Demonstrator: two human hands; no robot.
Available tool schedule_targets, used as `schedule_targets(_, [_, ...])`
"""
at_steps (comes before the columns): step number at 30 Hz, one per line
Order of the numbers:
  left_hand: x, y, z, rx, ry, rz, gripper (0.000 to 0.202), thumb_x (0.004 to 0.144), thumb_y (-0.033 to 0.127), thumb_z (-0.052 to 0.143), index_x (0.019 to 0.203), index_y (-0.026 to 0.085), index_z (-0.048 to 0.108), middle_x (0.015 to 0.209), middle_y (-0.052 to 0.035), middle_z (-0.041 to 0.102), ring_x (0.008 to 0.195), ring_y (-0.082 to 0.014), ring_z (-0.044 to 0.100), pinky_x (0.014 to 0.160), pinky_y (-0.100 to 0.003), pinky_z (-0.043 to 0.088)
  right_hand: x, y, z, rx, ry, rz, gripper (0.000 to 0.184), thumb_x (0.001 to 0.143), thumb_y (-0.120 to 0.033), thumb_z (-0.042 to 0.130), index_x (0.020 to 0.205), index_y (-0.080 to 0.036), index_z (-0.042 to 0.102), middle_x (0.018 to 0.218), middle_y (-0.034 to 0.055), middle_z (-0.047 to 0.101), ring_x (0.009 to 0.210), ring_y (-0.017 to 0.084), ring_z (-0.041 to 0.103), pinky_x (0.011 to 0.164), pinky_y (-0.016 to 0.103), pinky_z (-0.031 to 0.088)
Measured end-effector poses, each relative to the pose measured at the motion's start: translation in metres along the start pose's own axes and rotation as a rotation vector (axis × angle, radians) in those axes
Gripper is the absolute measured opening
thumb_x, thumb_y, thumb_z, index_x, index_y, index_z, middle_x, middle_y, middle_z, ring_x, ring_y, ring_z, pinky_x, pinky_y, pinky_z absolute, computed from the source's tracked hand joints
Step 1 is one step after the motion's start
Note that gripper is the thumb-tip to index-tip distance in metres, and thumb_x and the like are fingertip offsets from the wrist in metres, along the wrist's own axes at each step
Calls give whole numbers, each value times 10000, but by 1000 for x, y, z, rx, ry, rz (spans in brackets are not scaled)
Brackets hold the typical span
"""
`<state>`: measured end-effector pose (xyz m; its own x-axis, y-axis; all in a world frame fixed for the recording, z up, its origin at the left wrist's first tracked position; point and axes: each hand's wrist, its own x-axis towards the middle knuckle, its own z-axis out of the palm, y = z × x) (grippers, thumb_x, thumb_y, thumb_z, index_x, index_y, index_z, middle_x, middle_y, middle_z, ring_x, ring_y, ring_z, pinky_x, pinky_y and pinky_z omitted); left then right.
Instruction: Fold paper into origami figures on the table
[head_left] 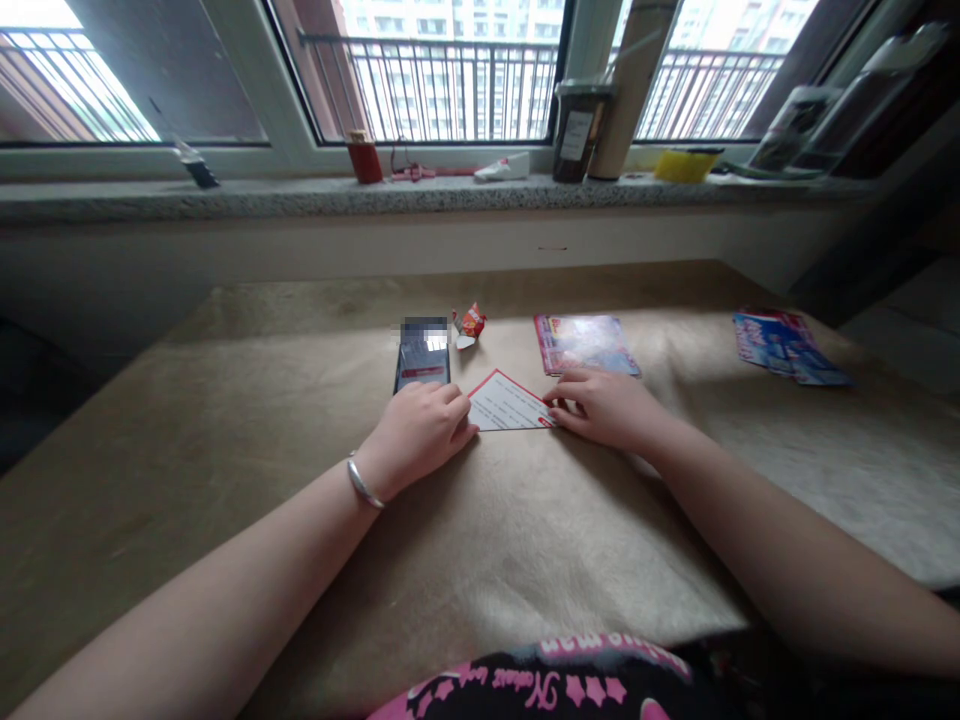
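Note:
A sheet of paper [508, 405], folded into a triangle, lies on the table in front of me, its white printed side up with a thin red edge. My left hand [426, 428] closes on its left corner, thumb and fingers pressed together there. At the right corner, my right hand [600, 408] pinches the paper between thumb and fingers. Just beyond my left hand lies a phone [423, 352] with its screen lit. A small folded red and orange paper figure [471, 324] stands beside the phone.
A stack of colourful printed sheets [589, 342] lies beyond my right hand. More blue and red printed sheets [787, 345] are spread at the table's right. A stone window sill [450, 197] behind holds a red container [364, 158], a dark jar [577, 135] and a yellow item [686, 165].

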<state>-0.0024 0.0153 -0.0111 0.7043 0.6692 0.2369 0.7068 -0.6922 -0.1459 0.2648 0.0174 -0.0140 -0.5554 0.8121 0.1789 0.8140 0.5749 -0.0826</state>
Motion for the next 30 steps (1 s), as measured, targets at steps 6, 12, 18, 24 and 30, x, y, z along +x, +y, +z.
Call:
schedule_targets(6, [0, 4, 1, -74, 11, 19, 204, 878, 261, 493, 998, 140, 604, 1024, -95, 633, 877, -199, 575, 772, -328, 479, 6, -7, 6, 109, 33, -74, 334, 823, -388, 582, 1081, -184, 642, 1066, 104, 628, 1072, 257, 494, 940, 415, 410])
schedule_targets(12, [-2, 5, 4, -64, 22, 13, 324, 879, 266, 495, 1171, 137, 552, 1131, -96, 622, 880, -207, 584, 792, -355, 496, 8, -5, 14, 242, 68, -11, 326, 769, -339, 651, 1046, -169, 623, 1069, 106, 610, 1059, 245, 497, 960, 417, 400])
schedule_targets(18, [-3, 4, 7, -109, 72, -29, 518, 829, 247, 550, 1321, 144, 425, 1273, -136, 538, 1003, -226, 591, 835, -364, 503, 8, -11, 19, 612, 92, 184, 202, 760, -200, 603, 956, -174, 563, 898, 46, 603, 770, 141, 557, 665, 267, 488])
schedule_targets(24, [-3, 5, 7, -161, 108, -59, 617, 806, 217, 559, 1375, 147, 330, 1358, -134, 453, 1075, -242, 565, 889, -375, 502, 10, -16, 17, 765, 59, 269, 248, 753, -173, 576, 1000, -170, 558, 735, -15, 580, 585, 92, 508, 524, 208, 424])
schedule_targets(30, [-3, 5, 7, -216, 171, -116, 619, 803, 190, 545, 1375, 156, 311, 1337, -127, 463, 1116, -237, 537, 879, -354, 512, 8, -10, 11, 585, 115, 287, 401, 750, -149, 576, 1151, -169, 570, 747, 6, 617, 624, 118, 530, 592, 242, 427])
